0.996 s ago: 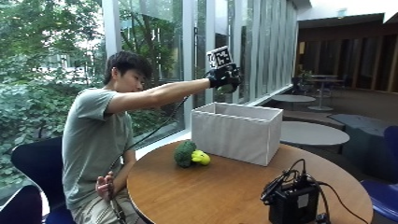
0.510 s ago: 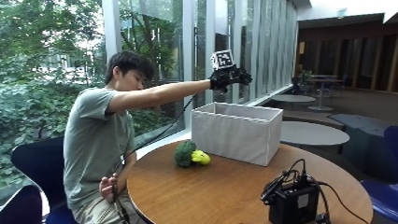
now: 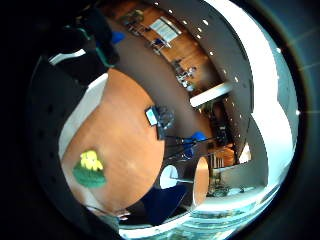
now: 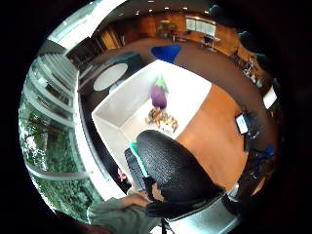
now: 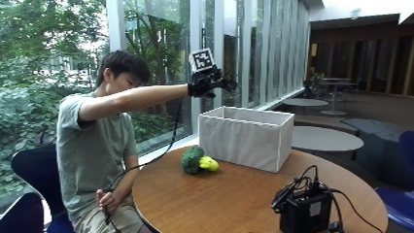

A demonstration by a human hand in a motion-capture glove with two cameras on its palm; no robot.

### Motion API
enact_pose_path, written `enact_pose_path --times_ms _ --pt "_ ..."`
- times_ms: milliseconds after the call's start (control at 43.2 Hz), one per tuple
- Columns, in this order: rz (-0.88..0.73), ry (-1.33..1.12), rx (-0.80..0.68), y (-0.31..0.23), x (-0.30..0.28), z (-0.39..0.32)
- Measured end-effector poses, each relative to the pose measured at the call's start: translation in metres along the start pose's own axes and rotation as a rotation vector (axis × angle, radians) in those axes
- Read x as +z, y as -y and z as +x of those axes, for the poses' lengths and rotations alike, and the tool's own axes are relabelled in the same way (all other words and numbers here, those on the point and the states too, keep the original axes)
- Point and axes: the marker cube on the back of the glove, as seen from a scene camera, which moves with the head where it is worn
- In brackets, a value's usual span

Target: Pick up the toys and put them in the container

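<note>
Hovering over the white container [image 5: 244,137], the right hand [image 5: 208,83] has drifted slightly further across, fingers spread and empty; eggplant toy [image 4: 158,95] lies inside, broccoli [image 5: 191,159] and yellow toy [image 5: 208,163] wait on the table [image 5: 220,199].

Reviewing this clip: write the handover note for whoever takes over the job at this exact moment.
Right hand: raised above the white container, fingers spread, holding nothing.
In the container: a purple eggplant toy and a small pile of tan toys, seen in the thumb side palm view.
Left on the round table: a green broccoli toy and a yellow toy, touching each other beside the container.
Remaining: pick up those two and drop them in.
</note>
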Motion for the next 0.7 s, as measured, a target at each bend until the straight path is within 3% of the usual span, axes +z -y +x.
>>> enact_pose_path --times_ms 116,255,348,394,463,579,695 --pt "-0.127 -0.06 -0.037 -0.043 0.041 0.015" --pt "-0.416 0.085 -0.293 -0.128 0.153 0.054" --pt "-0.629 0.089 -0.088 -0.15 0.219 0.058" --pt "-0.694 0.076 -0.136 -0.163 0.243 0.047" --pt "-0.674 0.001 -0.292 -0.18 0.267 0.045" --pt "-0.495 0.195 -0.134 -0.177 0.278 -0.005" --pt "-0.4 0.287 0.056 -0.164 0.283 0.0"
